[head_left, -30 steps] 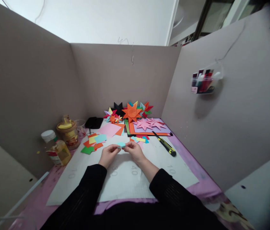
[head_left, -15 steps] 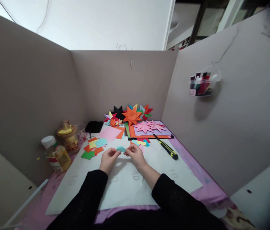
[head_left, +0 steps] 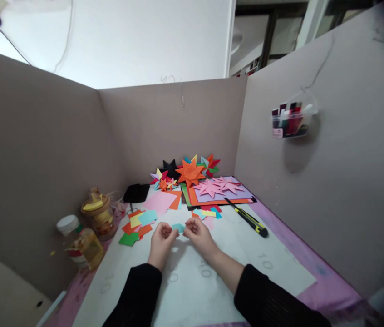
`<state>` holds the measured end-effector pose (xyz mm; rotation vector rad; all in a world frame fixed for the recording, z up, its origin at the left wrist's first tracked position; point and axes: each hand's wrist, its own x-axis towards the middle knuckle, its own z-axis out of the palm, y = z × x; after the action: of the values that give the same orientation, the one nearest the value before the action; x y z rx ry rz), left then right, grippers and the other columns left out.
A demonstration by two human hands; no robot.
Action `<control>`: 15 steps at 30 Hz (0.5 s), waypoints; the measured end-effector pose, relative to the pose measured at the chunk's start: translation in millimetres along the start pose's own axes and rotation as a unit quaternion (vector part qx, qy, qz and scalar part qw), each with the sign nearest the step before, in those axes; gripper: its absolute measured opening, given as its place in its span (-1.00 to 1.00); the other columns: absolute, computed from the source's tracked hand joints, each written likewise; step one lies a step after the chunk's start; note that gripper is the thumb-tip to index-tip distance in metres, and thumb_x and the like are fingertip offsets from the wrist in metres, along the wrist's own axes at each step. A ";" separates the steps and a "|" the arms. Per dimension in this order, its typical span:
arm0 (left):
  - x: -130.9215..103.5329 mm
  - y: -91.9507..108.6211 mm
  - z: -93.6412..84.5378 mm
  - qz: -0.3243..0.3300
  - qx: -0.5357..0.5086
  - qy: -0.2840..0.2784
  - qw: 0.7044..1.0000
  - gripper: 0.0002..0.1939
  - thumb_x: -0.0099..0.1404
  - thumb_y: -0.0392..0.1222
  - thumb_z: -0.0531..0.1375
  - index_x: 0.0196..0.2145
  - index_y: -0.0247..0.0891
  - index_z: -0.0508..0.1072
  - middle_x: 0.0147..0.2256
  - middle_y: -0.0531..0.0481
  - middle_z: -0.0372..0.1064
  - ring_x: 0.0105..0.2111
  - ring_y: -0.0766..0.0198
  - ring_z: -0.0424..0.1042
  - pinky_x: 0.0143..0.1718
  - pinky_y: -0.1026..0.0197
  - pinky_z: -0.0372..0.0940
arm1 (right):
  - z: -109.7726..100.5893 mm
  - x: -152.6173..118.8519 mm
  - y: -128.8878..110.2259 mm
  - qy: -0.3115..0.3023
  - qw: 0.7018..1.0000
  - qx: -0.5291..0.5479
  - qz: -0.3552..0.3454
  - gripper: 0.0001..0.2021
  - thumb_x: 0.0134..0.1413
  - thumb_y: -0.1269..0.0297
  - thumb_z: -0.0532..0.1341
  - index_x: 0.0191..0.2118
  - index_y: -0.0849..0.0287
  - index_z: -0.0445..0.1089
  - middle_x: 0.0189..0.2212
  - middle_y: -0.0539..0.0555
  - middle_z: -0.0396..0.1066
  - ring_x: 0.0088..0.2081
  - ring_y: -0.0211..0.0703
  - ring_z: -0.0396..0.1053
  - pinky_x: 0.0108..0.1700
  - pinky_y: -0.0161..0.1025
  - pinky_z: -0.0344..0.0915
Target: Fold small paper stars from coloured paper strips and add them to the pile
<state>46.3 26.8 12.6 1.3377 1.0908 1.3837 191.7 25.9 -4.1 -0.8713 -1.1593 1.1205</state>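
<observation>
A small folded piece of light blue paper (head_left: 178, 228) is held up between my two hands, over the white sheet (head_left: 192, 290) on the table. My left hand (head_left: 162, 238) pinches its left end between thumb and fingers. At the right end, my right hand (head_left: 197, 231) grips it the same way. Part of the paper is hidden by my fingertips. Left of my hands lie loose paper squares, with a green one (head_left: 129, 239) and a light blue one (head_left: 147, 217) among them. Small paper strips, one of them yellow (head_left: 209, 213), lie just beyond my right hand.
A box cutter (head_left: 248, 218) lies on the right. Folded paper stars, including an orange one (head_left: 190, 171) and pink ones (head_left: 209, 188), are at the back. A glue bottle (head_left: 83, 243) and a lidded jar (head_left: 98, 215) stand left. Grey partitions (head_left: 174, 122) surround the table.
The camera view has tilted, so the table appears lower and shifted. Both hands keep hold of the light blue paper, which looks little changed.
</observation>
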 end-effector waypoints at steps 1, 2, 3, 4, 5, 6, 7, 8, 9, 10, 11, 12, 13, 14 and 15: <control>0.4 -2.0 0.4 -0.002 -0.003 -0.010 1.000 -0.71 0.02 -0.11 0.27 -0.40 -0.23 0.22 -0.56 0.17 0.26 -0.51 0.34 0.39 -0.39 0.27 0.30 | 0.1 0.2 -0.1 -0.003 1.000 -0.004 0.003 -0.79 -0.10 0.24 0.26 -0.32 0.13 0.24 -0.53 -0.05 0.32 -0.45 -0.21 0.37 -0.34 -0.23 0.31; 0.6 -3.6 0.7 -0.001 0.003 -0.018 1.000 -0.70 0.03 -0.12 0.26 -0.34 -0.23 0.23 -0.54 0.15 0.28 -0.50 0.33 0.40 -0.41 0.28 0.29 | 0.1 0.3 -0.4 -0.007 1.000 -0.009 0.005 -0.80 -0.09 0.26 0.25 -0.32 0.13 0.24 -0.54 -0.06 0.32 -0.46 -0.21 0.37 -0.35 -0.23 0.30; 0.7 -4.4 0.9 0.005 0.014 -0.024 1.000 -0.68 0.04 -0.13 0.26 -0.29 -0.24 0.25 -0.49 0.11 0.32 -0.46 0.32 0.40 -0.41 0.29 0.29 | 0.0 0.1 -0.8 -0.009 1.000 -0.015 0.005 -0.82 -0.08 0.27 0.24 -0.33 0.13 0.24 -0.55 -0.06 0.31 -0.47 -0.22 0.36 -0.36 -0.24 0.29; 0.5 -4.4 1.0 0.014 0.030 -0.029 0.999 -0.66 0.03 -0.13 0.26 -0.24 -0.24 0.28 -0.42 0.06 0.35 -0.41 0.31 0.41 -0.40 0.30 0.28 | -0.3 -0.2 -1.4 -0.011 1.000 -0.022 0.002 -0.84 -0.08 0.29 0.23 -0.34 0.14 0.25 -0.56 -0.06 0.30 -0.48 -0.22 0.35 -0.37 -0.25 0.28; 0.2 -3.7 1.1 0.021 0.047 -0.032 0.998 -0.65 0.03 -0.13 0.26 -0.22 -0.25 0.31 -0.35 0.01 0.37 -0.35 0.29 0.40 -0.37 0.30 0.29 | -0.6 -0.8 -2.1 -0.016 0.999 -0.031 -0.002 -0.86 -0.08 0.31 0.22 -0.35 0.14 0.25 -0.56 -0.07 0.29 -0.48 -0.23 0.34 -0.37 -0.26 0.27; -0.2 -2.2 1.1 0.026 0.066 -0.038 0.997 -0.66 0.03 -0.12 0.26 -0.23 -0.26 0.34 -0.29 -0.03 0.38 -0.31 0.28 0.39 -0.34 0.29 0.28 | -0.9 -1.5 -2.9 -0.017 0.999 -0.042 -0.008 -0.87 -0.08 0.32 0.21 -0.36 0.14 0.25 -0.56 -0.07 0.29 -0.48 -0.24 0.33 -0.37 -0.27 0.26; -0.6 -0.2 1.2 0.025 0.085 -0.044 0.995 -0.69 0.04 -0.10 0.25 -0.25 -0.28 0.37 -0.28 -0.05 0.39 -0.30 0.27 0.38 -0.33 0.29 0.27 | -1.2 -2.4 -3.9 -0.019 0.998 -0.057 -0.015 -0.89 -0.07 0.33 0.20 -0.36 0.14 0.26 -0.55 -0.07 0.28 -0.47 -0.24 0.31 -0.37 -0.28 0.26; -0.9 2.0 1.2 0.020 0.104 -0.053 0.993 -0.72 0.06 -0.09 0.23 -0.28 -0.29 0.40 -0.31 -0.04 0.40 -0.34 0.28 0.37 -0.35 0.29 0.26 | -1.4 -3.3 -4.9 -0.018 0.997 -0.076 -0.023 -0.90 -0.07 0.33 0.19 -0.36 0.14 0.27 -0.54 -0.07 0.28 -0.46 -0.25 0.30 -0.37 -0.28 0.25; -1.3 4.2 1.3 0.018 0.122 -0.061 0.990 -0.74 0.08 -0.08 0.22 -0.31 -0.29 0.42 -0.34 -0.02 0.40 -0.39 0.30 0.36 -0.38 0.30 0.24 | -1.5 -4.2 -6.0 -0.020 0.994 -0.100 -0.033 -0.92 -0.06 0.33 0.18 -0.36 0.14 0.28 -0.53 -0.06 0.29 -0.45 -0.25 0.30 -0.37 -0.28 0.24; -1.6 6.3 1.4 0.018 0.137 -0.066 0.988 -0.76 0.09 -0.07 0.20 -0.35 -0.30 0.43 -0.39 0.00 0.40 -0.43 0.31 0.33 -0.41 0.30 0.21 | -1.6 -5.1 -7.2 -0.020 0.991 -0.126 -0.045 -0.93 -0.06 0.34 0.18 -0.37 0.14 0.29 -0.51 -0.06 0.30 -0.44 -0.24 0.29 -0.36 -0.29 0.23; -1.9 8.1 1.5 0.018 0.150 -0.067 0.986 -0.78 0.10 -0.07 0.19 -0.39 -0.30 0.43 -0.44 0.02 0.39 -0.47 0.33 0.31 -0.44 0.30 0.19 | -1.7 -5.8 -8.4 -0.023 0.987 -0.151 -0.057 -0.94 -0.06 0.34 0.17 -0.37 0.14 0.30 -0.50 -0.05 0.31 -0.43 -0.24 0.29 -0.36 -0.29 0.22; -2.1 9.4 1.6 0.020 0.158 -0.066 0.985 -0.79 0.10 -0.07 0.18 -0.43 -0.30 0.43 -0.47 0.03 0.38 -0.50 0.34 0.29 -0.46 0.31 0.18 | -1.7 -6.5 -9.5 -0.026 0.983 -0.172 -0.067 -0.95 -0.05 0.34 0.16 -0.38 0.14 0.30 -0.50 -0.04 0.32 -0.43 -0.24 0.29 -0.35 -0.28 0.22; -2.1 10.2 1.7 0.021 0.163 -0.064 0.984 -0.79 0.10 -0.08 0.18 -0.45 -0.30 0.43 -0.50 0.04 0.37 -0.51 0.34 0.28 -0.47 0.31 0.17 | -1.8 -6.9 -10.4 -0.028 0.980 -0.185 -0.075 -0.95 -0.05 0.34 0.16 -0.38 0.14 0.31 -0.49 -0.04 0.33 -0.43 -0.24 0.29 -0.35 -0.28 0.21; -2.0 10.6 1.7 0.022 0.163 -0.062 0.985 -0.79 0.10 -0.08 0.18 -0.47 -0.30 0.43 -0.51 0.04 0.37 -0.51 0.33 0.28 -0.47 0.31 0.17 | -1.8 -7.2 -11.0 -0.027 0.978 -0.191 -0.078 -0.94 -0.05 0.34 0.16 -0.37 0.13 0.31 -0.49 -0.04 0.34 -0.42 -0.23 0.30 -0.35 -0.28 0.21; -1.8 10.6 1.7 0.024 0.159 -0.061 0.985 -0.79 0.10 -0.08 0.18 -0.47 -0.30 0.43 -0.51 0.04 0.37 -0.50 0.33 0.28 -0.46 0.31 0.17 | -2.0 -7.2 -11.2 -0.024 0.978 -0.191 -0.078 -0.93 -0.05 0.34 0.16 -0.36 0.13 0.31 -0.48 -0.03 0.34 -0.42 -0.23 0.30 -0.35 -0.28 0.21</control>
<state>47.7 22.8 22.6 1.6644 1.2404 1.1765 195.8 16.2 4.3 -1.0282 -1.4854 0.8048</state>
